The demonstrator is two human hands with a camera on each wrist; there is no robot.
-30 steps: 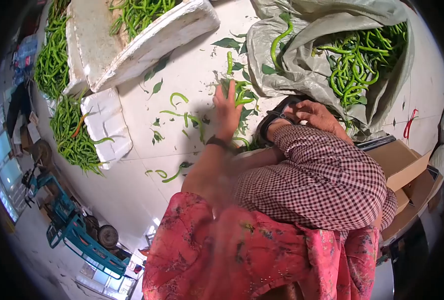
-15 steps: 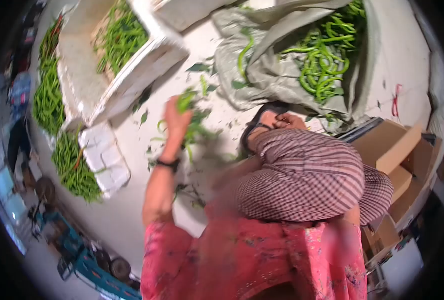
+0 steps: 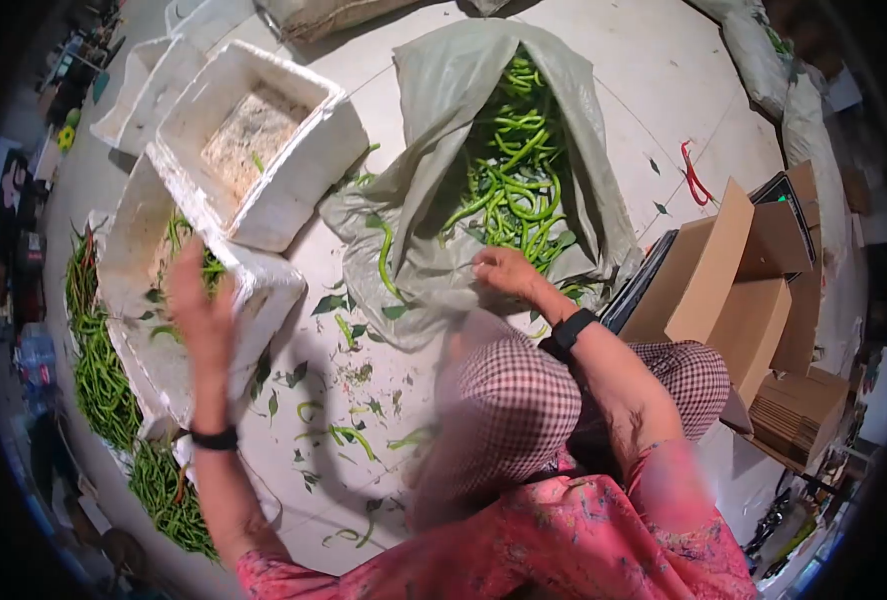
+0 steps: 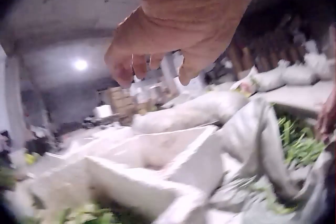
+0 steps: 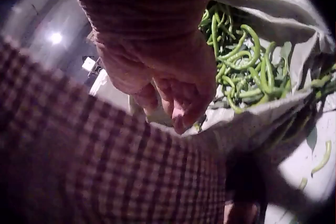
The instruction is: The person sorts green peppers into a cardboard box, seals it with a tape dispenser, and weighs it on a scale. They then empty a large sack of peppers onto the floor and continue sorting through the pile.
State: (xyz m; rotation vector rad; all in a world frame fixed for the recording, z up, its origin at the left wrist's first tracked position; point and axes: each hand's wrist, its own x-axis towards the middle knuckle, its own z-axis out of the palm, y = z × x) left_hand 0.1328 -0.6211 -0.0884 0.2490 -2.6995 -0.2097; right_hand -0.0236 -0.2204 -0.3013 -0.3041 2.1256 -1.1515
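My left hand [image 3: 202, 310] hangs over a white foam box [image 3: 129, 345], blurred in the head view. In the left wrist view its fingers [image 4: 139, 66] curve down loosely with nothing between them. Green peppers [image 4: 86, 214] lie in the box below. At the near lip of a grey woven sack [image 3: 429, 130], my right hand [image 3: 509, 272] pinches the sack's edge with bent fingers. In the right wrist view those fingertips [image 5: 180, 124] meet the rim. Long green peppers [image 3: 524, 200] fill the sack's mouth, and one pepper [image 3: 386, 260] lies on its outer fold.
Another foam box [image 3: 284, 190] stands tilted against the first. Heaps of green peppers [image 3: 109, 390] lie left of the boxes. Loose peppers [image 3: 354, 438] and leaves [image 3: 329, 303] are strewn on the floor. Cardboard boxes [image 3: 734, 290] stand at right, near a red cord [image 3: 696, 175].
My left hand has gone from the floor peppers, lifting some, to above the foam box, and now holds none. My right hand has moved from the foot to the sack's lip. The head view has shifted.
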